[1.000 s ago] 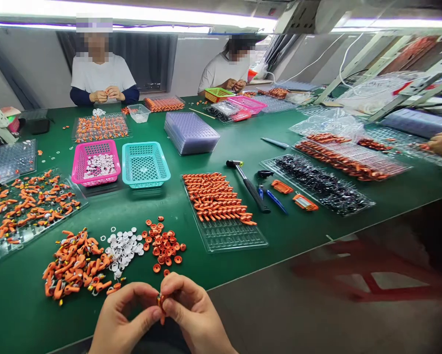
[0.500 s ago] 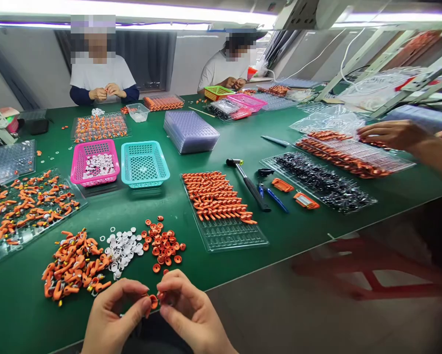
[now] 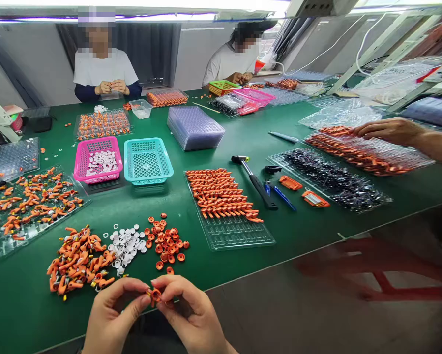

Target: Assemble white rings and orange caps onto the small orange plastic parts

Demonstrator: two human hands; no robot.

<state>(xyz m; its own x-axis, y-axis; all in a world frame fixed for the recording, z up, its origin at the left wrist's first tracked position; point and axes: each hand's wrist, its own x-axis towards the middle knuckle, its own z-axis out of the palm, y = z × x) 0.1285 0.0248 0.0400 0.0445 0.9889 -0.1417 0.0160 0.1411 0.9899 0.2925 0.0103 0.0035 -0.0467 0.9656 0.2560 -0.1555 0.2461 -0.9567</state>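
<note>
At the table's near edge, my left hand [image 3: 115,309] pinches a small orange earbud shell [image 3: 156,295] between thumb and forefinger. Its hollow round end faces up and a yellowish bit shows beside my fingertip. My right hand [image 3: 193,309] is closed too, its fingertips against the right side of the same piece; a bit of orange shows under them, too hidden to name. Beyond my hands lie a heap of orange earbud stems [image 3: 78,263], a pile of white round pads [image 3: 128,243] and a scatter of orange cup-shaped caps [image 3: 168,241].
A tray of orange stems [image 3: 221,196], a hammer [image 3: 255,182] and a tray of black parts [image 3: 335,177] lie rightward. Pink [image 3: 79,160] and turquoise baskets [image 3: 128,162] stand behind the piles. A co-worker's hand [image 3: 390,130] reaches over another tray at right. Two people sit opposite.
My fingertips have come closer together, and the orange shell now sits between both hands. The view has shifted slightly. The co-worker's hand at right lies farther over its tray.
</note>
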